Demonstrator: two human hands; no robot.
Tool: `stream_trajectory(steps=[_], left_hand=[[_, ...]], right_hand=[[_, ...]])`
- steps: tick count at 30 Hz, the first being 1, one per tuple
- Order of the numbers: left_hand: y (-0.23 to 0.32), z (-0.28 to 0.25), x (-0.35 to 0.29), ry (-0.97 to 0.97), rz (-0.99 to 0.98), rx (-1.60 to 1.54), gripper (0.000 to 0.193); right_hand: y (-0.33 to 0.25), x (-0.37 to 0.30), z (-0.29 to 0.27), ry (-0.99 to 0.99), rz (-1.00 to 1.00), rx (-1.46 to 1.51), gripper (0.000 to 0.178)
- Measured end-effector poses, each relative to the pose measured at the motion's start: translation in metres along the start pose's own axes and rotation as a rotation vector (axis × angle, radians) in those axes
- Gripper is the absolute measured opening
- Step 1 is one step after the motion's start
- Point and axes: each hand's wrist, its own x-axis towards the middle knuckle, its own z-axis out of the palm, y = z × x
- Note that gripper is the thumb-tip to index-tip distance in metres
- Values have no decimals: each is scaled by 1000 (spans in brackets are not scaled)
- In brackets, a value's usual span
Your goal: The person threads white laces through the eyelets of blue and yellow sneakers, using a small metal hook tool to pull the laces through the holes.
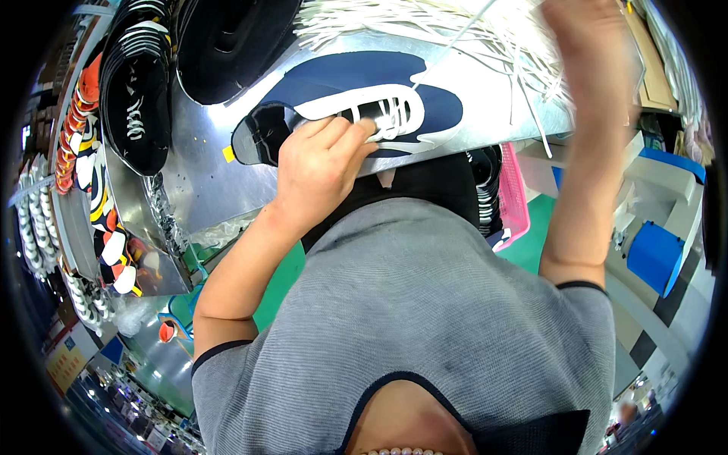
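One navy-and-white shoe upper [349, 70], on the metal table [208, 178].
Probably light, limp; best held at the lacing edge [326, 105], where the left hand [317, 161] grips, fingers curled; right hand [590, 34] raised, blurred, grip cannot be told.

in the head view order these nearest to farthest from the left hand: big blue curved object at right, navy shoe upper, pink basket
From the left hand:
1. Navy shoe upper, touching it
2. Pink basket, to its right
3. Big blue curved object, farther right, past the basket
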Motion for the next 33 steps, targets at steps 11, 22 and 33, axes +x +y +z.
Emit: stream_trajectory(steps=[11, 22, 33], left_hand=[[-13, -23, 20, -210, -717, -1080, 79], [4, 19, 19, 194, -778, -610, 38], [5, 27, 15, 300, -653, -457, 36]], right_hand=[[86, -64, 33, -532, 481, -215, 10], [94, -80, 34, -510, 319, -363, 21], [64, -92, 16, -567, 144, -587, 16]])
